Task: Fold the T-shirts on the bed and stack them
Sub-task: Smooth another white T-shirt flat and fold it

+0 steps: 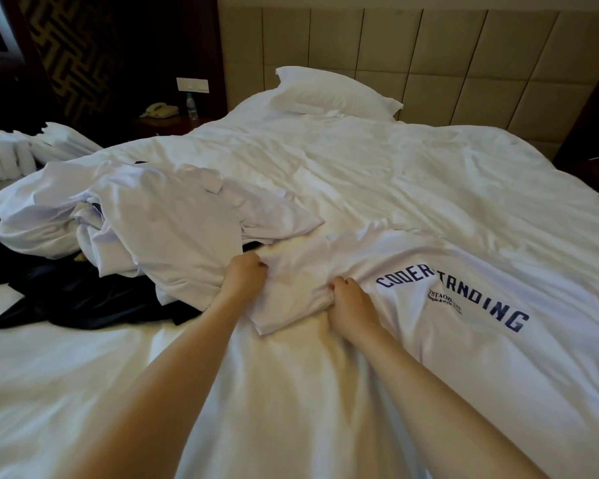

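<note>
Gripping bunched sleeve end of T-shirt (429,261) with left hand (244,275), fingers curled tight. Clutching same T-shirt beside print with right hand (350,300), fingers curled into cloth. Spread on bed (360,160), near side, right of centre, blue lettering (498,307) up. Just left: pile (163,219) of white shirts over dark garments (70,295). Farther off: pillow (332,93) at headboard (429,46); phone (159,110), bottle (191,106) on nightstand (168,125).
</note>
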{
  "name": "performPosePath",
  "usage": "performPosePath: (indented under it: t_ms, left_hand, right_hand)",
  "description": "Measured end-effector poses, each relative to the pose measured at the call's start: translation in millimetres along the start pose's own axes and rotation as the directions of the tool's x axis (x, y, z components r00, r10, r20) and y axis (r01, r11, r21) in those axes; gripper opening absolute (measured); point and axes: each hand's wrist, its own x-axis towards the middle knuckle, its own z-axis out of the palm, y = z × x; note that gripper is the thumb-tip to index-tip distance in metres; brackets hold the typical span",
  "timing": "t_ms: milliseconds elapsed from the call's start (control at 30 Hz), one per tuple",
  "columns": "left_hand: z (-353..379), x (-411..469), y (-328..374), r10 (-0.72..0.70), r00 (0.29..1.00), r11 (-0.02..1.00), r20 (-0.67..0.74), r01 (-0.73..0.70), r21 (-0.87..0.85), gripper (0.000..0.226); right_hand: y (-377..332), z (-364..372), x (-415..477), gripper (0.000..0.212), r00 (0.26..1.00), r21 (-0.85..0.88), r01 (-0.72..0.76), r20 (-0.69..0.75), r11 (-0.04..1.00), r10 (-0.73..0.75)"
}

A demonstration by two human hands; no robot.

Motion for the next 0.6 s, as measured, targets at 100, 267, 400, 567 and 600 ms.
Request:
performPosePath:
  t_ms: [100,267,400,567,600]
  left_hand:
    - [-21,10,2,-0.161,0.974,0.957,-0.156,0.116,-0.266,0.043]
    - [-41,36,-10,-0.285,0.955,0.894,-0.086,0.233,-0.383,0.051]
    - [-18,29,-29,-0.352,0.895,0.736,0.275,0.446,-0.509,0.074]
    - [-3,-1,-33,-0.255,0.959,0.763,0.128,0.281,-0.582,0.075]
    - [-7,-3,-32,-0.250,0.968,0.816,0.019,0.221,-0.534,0.064]
  right_hand:
    - [-6,-6,3,0.036,0.999,0.142,-0.011,-0.028,0.990,0.015]
    - [-19,-7,10,0.040,0.995,0.245,0.053,0.068,0.968,-0.071]
    - [-16,3,7,0.051,0.964,0.177,0.034,0.255,0.984,-0.079]
    - [-14,-6,-1,0.054,0.963,0.228,0.048,0.248,0.972,-0.106]
    - [-14,-9,-2,0.052,0.966,0.240,0.056,0.233,0.969,-0.113]
